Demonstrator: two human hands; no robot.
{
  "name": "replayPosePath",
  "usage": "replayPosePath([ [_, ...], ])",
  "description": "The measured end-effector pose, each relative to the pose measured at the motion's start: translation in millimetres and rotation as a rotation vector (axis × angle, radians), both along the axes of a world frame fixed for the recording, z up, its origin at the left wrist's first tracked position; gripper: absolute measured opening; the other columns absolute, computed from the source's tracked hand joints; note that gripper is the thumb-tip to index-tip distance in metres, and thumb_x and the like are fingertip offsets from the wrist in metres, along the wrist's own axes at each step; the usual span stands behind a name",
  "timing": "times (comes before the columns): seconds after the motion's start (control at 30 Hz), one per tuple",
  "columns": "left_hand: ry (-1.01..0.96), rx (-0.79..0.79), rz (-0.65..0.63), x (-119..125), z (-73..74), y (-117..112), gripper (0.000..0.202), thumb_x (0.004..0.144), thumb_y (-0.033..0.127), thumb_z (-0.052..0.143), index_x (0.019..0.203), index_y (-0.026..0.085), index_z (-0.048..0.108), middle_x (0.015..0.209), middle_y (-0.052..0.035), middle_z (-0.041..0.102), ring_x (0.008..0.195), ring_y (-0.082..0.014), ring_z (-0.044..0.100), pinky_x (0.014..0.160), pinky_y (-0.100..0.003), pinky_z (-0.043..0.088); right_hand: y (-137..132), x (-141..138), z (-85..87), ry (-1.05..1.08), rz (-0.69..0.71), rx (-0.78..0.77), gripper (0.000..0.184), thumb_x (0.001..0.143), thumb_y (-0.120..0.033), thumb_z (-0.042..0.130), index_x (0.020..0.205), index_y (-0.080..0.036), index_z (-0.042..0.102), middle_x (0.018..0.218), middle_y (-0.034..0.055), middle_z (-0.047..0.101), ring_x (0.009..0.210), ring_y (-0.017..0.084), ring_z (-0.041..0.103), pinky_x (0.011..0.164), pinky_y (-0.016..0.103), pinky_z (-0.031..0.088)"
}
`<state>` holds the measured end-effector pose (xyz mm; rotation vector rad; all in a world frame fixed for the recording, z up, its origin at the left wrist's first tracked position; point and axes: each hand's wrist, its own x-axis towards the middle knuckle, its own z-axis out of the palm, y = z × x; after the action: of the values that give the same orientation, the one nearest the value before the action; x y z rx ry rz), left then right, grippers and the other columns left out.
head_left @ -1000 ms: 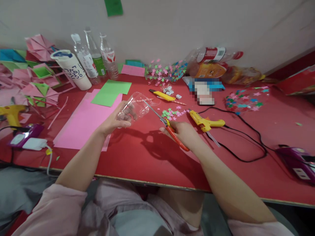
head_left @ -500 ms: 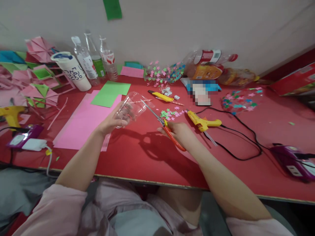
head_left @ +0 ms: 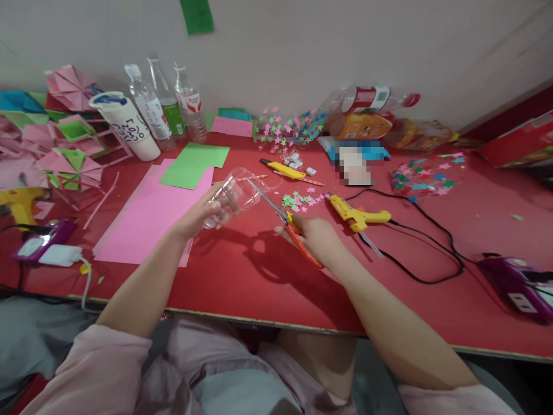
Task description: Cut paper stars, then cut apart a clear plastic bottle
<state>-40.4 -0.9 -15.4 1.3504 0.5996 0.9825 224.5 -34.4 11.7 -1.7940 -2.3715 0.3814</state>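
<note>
My left hand [head_left: 203,213] is closed around a clear cut plastic bottle piece [head_left: 235,190], held just above the red table [head_left: 259,282], its open end turned to the right. My right hand [head_left: 313,233] grips orange-handled scissors [head_left: 287,222]. Their metal blades reach up and left to the open rim of the plastic piece. Small paper stars [head_left: 300,199] lie scattered just beyond the scissors.
Pink paper [head_left: 149,216] and green paper [head_left: 194,163] lie at left. A yellow glue gun [head_left: 358,214] with a black cable lies at right, with a purple power strip [head_left: 516,282] further right. A yellow utility knife [head_left: 283,168], bottles [head_left: 166,109] and folded paper shapes [head_left: 64,138] stand behind.
The plastic piece has tilted slightly lower and nearer the scissors. The blades have shifted a little left at its rim. Both arms stay nearly in place.
</note>
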Motion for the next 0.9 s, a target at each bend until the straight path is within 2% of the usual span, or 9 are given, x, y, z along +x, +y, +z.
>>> replayPosePath([
  [0.1, -0.032, 0.001, -0.027, 2.0, 1.5, -0.1, 0.060, 0.069, 0.061, 0.066, 0.112, 0.023, 0.049, 0.076, -0.0031, 0.064, 0.047, -0.0072, 0.049, 0.038, -0.020, 0.027, -0.8, -1.2, -1.5, 0.010, -0.001, -0.013, 0.052, 0.087, -0.068, 0.028, 0.064, -0.023, 0.040, 0.053, 0.0028, 0.045, 0.051, 0.017, 0.043, 0.052, 0.027, 0.026],
  [0.23, -0.064, -0.002, -0.008, 3.3, 3.3, -1.1, 0.062, 0.068, 0.060, 0.068, 0.114, 0.023, 0.049, 0.080, -0.0040, 0.064, 0.054, -0.0097, 0.056, 0.037, -0.019, 0.026, -2.5, -3.0, -2.6, 0.024, -0.004, -0.015, 0.054, 0.088, -0.068, 0.026, 0.064, -0.023, 0.041, 0.052, 0.0031, 0.046, 0.050, 0.016, 0.043, 0.052, 0.027, 0.026],
  [0.5, -0.045, -0.015, -0.025, -0.4, 4.6, -0.8, 0.062, 0.069, 0.063, 0.064, 0.112, 0.021, 0.050, 0.077, -0.0023, 0.065, 0.041, -0.0034, 0.043, 0.038, -0.019, 0.026, -2.5, -3.1, -1.0, 0.006, -0.025, -0.007, 0.055, 0.088, -0.069, 0.027, 0.063, -0.022, 0.043, 0.052, 0.0027, 0.045, 0.049, 0.015, 0.040, 0.051, 0.027, 0.026],
  [0.7, -0.098, -0.040, -0.055, -0.3, 0.0, 0.1, 0.054, 0.070, 0.061, 0.064, 0.108, 0.024, 0.055, 0.086, -0.0036, 0.066, 0.047, -0.0066, 0.051, 0.037, -0.019, 0.026, -0.9, -1.7, 0.0, 0.003, -0.005, -0.008, 0.056, 0.086, -0.070, 0.028, 0.064, -0.022, 0.046, 0.053, 0.0035, 0.049, 0.050, 0.016, 0.044, 0.051, 0.027, 0.026],
  [0.8, -0.053, -0.088, -0.125, 1.9, -1.2, -1.9, 0.054, 0.071, 0.059, 0.064, 0.111, 0.024, 0.055, 0.079, -0.0031, 0.065, 0.046, -0.0064, 0.048, 0.038, -0.019, 0.027, -1.0, -2.4, 1.1, -0.016, -0.004, -0.012, 0.056, 0.086, -0.071, 0.027, 0.066, -0.023, 0.046, 0.053, 0.0034, 0.049, 0.052, 0.017, 0.046, 0.052, 0.026, 0.027],
  [0.9, -0.049, -0.100, -0.107, 3.8, -2.1, -3.1, 0.058, 0.070, 0.061, 0.063, 0.113, 0.023, 0.056, 0.079, -0.0040, 0.065, 0.048, -0.0077, 0.050, 0.038, -0.019, 0.027, -1.1, -2.7, 1.1, -0.022, -0.010, -0.019, 0.056, 0.086, -0.071, 0.026, 0.066, -0.023, 0.046, 0.054, 0.0038, 0.049, 0.053, 0.018, 0.047, 0.052, 0.027, 0.027],
])
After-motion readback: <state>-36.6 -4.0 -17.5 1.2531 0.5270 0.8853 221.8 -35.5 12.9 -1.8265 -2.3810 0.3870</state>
